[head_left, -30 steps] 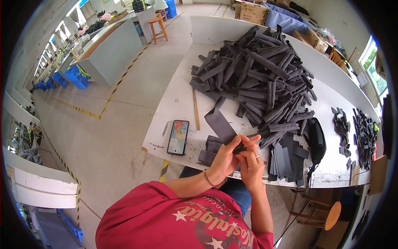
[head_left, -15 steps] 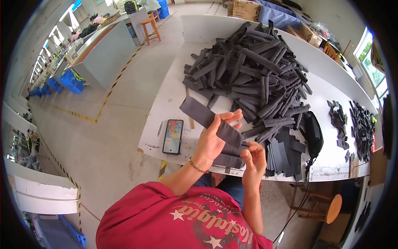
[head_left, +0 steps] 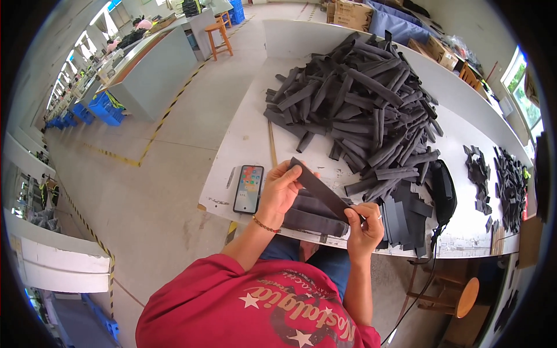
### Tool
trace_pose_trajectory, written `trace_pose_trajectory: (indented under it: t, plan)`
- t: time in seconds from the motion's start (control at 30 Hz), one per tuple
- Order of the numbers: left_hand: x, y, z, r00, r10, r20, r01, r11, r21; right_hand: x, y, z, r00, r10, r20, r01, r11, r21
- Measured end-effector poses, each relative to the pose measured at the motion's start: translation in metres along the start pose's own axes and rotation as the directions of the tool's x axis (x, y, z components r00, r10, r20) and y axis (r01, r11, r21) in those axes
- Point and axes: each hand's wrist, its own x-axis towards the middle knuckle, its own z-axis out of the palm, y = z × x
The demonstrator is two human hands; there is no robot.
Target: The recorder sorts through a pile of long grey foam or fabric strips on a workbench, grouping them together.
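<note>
My left hand (head_left: 282,188) pinches the upper end of a dark grey flat strip (head_left: 319,185), and my right hand (head_left: 364,223) pinches its lower end, so the strip stretches slanted between them above the near edge of the white table (head_left: 249,136). Below the strip lie a few rolled or folded grey pieces (head_left: 313,219). A big heap of dark grey rolled strips (head_left: 362,110) covers the middle of the table. To the right of my right hand stands a stack of flat grey pieces (head_left: 403,217).
A smartphone (head_left: 249,188) with a lit screen lies left of my left hand, a wooden stick (head_left: 271,145) behind it. A black pouch (head_left: 444,188) and small dark scraps (head_left: 499,180) lie at the right. A round stool (head_left: 467,297) stands below the table edge; blue crates (head_left: 107,107) and benches far left.
The strip has come down and turned: a wider piece held up at the left half a second ago now shows as a narrow strip stretched between both hands nearer the table edge.
</note>
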Motion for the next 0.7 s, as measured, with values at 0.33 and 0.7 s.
trace_pose_trajectory:
  t: [0.33,0.7]
  plan:
    - [0.005,-0.006,0.001,0.996,-0.051,0.07,0.051,0.999,0.006,-0.002,0.01,-0.004,0.999,0.018,-0.043,-0.018,1.0,-0.009]
    - [-0.001,-0.021,0.008,0.929,-0.3,-0.217,0.346,0.912,0.221,-0.003,0.017,-0.001,0.854,-0.46,0.243,0.52,0.774,-0.36]
